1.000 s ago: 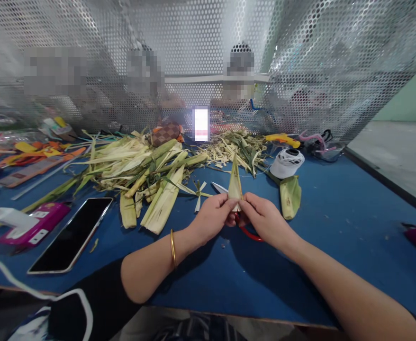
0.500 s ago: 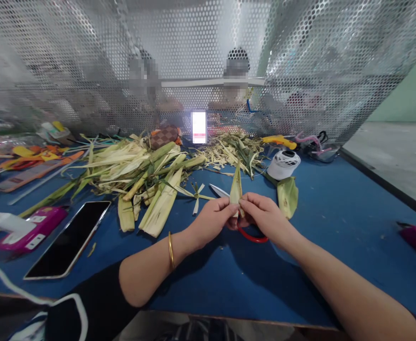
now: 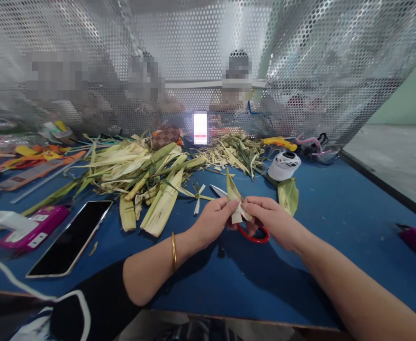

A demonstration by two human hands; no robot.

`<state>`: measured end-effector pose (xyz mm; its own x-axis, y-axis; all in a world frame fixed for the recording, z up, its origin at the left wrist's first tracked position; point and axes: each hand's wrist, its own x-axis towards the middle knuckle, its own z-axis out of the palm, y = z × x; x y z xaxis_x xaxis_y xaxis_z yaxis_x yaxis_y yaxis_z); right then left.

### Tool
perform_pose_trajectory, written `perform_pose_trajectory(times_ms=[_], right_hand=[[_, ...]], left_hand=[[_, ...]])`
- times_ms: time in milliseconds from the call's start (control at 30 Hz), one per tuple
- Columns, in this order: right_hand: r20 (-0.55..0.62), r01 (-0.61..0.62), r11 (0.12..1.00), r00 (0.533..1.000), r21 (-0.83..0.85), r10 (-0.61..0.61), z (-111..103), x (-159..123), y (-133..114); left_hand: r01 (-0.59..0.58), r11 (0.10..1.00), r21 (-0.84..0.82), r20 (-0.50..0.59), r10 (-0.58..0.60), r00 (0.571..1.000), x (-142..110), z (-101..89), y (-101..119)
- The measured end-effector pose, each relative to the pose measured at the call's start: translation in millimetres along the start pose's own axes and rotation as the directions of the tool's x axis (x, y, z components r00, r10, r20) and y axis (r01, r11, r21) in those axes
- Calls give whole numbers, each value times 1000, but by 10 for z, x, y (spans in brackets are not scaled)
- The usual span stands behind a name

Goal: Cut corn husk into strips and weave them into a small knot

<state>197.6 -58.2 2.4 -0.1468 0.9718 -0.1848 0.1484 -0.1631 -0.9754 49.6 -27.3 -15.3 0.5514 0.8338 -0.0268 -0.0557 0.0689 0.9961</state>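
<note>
While the left hand [image 3: 211, 220] pinches a pointed husk piece [image 3: 232, 191], the right hand [image 3: 270, 218] pinches it too. Red-handled scissors [image 3: 262, 238] show beneath; phone [image 3: 70, 239] near worktop's [image 3: 339, 213] near edge.

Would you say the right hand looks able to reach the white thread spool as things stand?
Probably yes: the spool sits just beyond the right hand, with only a loose husk partly between, though that hand holds the pointed husk.
</note>
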Motion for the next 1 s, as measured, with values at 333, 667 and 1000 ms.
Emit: perform_pose_trajectory(times_ms=[333, 667, 1000], right_hand=[[139, -88, 950, 989, 300, 48, -14, -28, -41], [255, -301, 754, 950, 585, 181, -249, -56, -216], [213, -200, 666, 975, 719, 62, -528, -149, -337]], left_hand=[[-21, 999, 43, 40, 19, 999, -5, -17, -19], [-60, 898, 436, -47, 89, 995, 18, -81, -12], [-86, 574, 815, -35, 197, 980, 16, -118, 43]])
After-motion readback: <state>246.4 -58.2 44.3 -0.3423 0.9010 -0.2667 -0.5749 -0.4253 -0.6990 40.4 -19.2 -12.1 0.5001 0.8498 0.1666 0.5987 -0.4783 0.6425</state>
